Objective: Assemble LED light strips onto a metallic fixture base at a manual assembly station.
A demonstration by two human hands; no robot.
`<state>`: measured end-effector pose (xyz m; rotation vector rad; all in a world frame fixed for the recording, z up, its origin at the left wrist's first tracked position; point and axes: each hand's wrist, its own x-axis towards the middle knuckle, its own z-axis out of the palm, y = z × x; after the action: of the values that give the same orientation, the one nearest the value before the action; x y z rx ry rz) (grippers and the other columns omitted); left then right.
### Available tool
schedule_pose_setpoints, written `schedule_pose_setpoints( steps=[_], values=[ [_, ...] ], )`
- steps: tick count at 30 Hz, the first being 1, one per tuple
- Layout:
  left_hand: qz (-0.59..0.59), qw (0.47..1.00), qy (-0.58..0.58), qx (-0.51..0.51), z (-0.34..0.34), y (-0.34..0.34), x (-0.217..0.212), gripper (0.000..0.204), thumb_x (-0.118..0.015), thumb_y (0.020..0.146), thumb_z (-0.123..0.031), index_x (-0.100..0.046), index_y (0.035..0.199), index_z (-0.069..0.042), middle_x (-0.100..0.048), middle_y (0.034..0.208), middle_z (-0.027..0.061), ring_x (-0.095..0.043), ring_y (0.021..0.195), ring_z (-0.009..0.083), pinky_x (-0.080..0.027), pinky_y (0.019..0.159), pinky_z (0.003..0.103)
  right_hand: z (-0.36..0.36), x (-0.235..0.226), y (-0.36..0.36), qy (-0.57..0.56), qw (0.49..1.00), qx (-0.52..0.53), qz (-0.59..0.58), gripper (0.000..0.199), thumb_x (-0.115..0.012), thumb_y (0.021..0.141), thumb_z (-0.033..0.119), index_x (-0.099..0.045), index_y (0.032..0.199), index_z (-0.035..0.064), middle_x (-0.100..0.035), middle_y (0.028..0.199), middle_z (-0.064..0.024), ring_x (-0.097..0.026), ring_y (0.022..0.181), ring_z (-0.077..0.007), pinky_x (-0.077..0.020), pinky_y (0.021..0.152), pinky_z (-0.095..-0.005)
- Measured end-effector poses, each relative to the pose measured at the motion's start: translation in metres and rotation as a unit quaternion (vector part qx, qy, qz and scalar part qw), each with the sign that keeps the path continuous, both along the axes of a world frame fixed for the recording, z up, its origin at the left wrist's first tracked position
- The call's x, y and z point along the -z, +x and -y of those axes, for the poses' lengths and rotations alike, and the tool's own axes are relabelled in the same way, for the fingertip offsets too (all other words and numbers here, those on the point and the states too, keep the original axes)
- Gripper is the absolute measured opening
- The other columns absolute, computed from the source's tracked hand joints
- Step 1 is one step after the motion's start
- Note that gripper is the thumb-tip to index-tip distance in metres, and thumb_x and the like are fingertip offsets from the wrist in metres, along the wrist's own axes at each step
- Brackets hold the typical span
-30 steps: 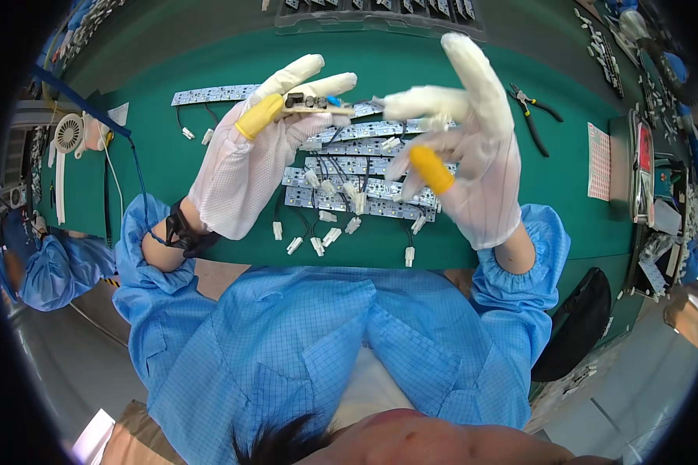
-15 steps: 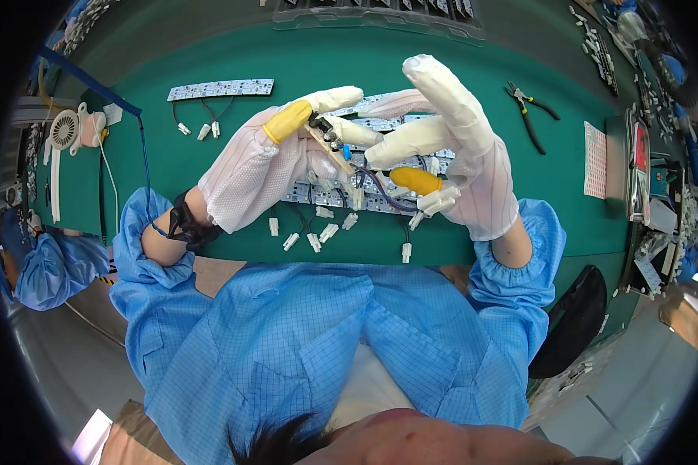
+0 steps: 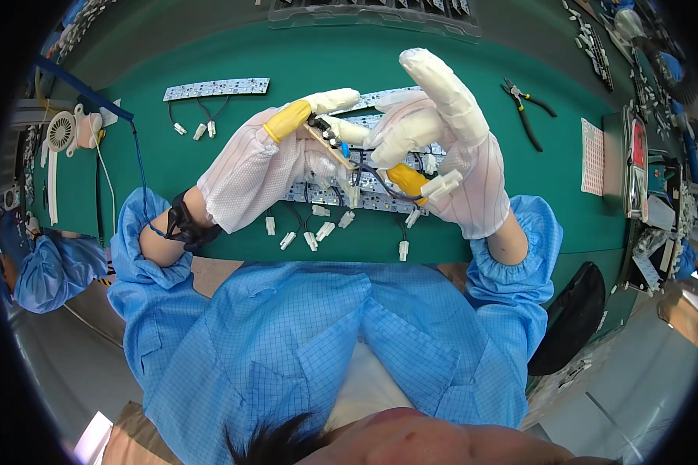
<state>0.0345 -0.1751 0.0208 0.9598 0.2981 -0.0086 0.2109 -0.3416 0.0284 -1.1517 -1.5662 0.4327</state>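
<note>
My left hand [image 3: 275,159], in a striped white glove with white and yellow finger covers, grips a small circuit board [image 3: 330,147] by its edge. Black, white and blue components stand on that board. Dark wires [image 3: 380,183] run from it toward my right hand [image 3: 454,155], whose thumb and curled fingers close on them. Its index finger points up and away. A white plug [image 3: 442,185] sits by the yellow-covered thumb. Beneath both hands lie several white LED strips [image 3: 364,200], partly hidden, with white connectors [image 3: 310,240] hanging toward me.
Another LED strip [image 3: 217,88] with wired connectors lies at the left on the green mat [image 3: 155,155]. Pliers [image 3: 524,112] with black handles rest at the right, near a red-and-white sheet [image 3: 593,155]. A clear tray [image 3: 380,19] stands at the back, a small fan [image 3: 66,130] at far left.
My right hand's fingers have curled further in around the wires, and the plug by its thumb has tilted and risen slightly. My left hand keeps its hold on the circuit board.
</note>
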Motion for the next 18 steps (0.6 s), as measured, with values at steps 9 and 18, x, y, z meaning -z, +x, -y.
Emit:
schedule_pose_setpoints(
  steps=[9,18],
  values=[
    [0.038,0.998,0.035,-0.019,0.0027,-0.0014,-0.0035,0.082,-0.056,0.087,-0.055,-0.032,0.14,0.004,-0.057,0.12,0.0194,-0.062,0.101,0.0208,-0.051,0.089,0.034,0.0007,0.0008,-0.0053,-0.015,0.995,0.046,-0.093,0.095,-0.079,0.073,0.02,-0.02,0.143,-0.0068,-0.065,0.079,-0.0054,-0.064,0.085,-0.0161,-0.0449,0.093,-0.0343],
    [0.17,0.949,0.231,-0.13,0.0042,-0.0001,-0.0062,0.072,-0.048,0.095,-0.045,-0.029,0.141,0.007,-0.055,0.122,0.0251,-0.061,0.101,0.0234,-0.049,0.091,0.035,-0.0028,0.0068,-0.0002,0.018,0.988,0.101,-0.119,0.079,-0.065,0.073,-0.005,-0.026,0.142,-0.0036,-0.062,0.079,-0.0033,-0.061,0.081,-0.0117,-0.0466,0.089,-0.0316]
  ],
)
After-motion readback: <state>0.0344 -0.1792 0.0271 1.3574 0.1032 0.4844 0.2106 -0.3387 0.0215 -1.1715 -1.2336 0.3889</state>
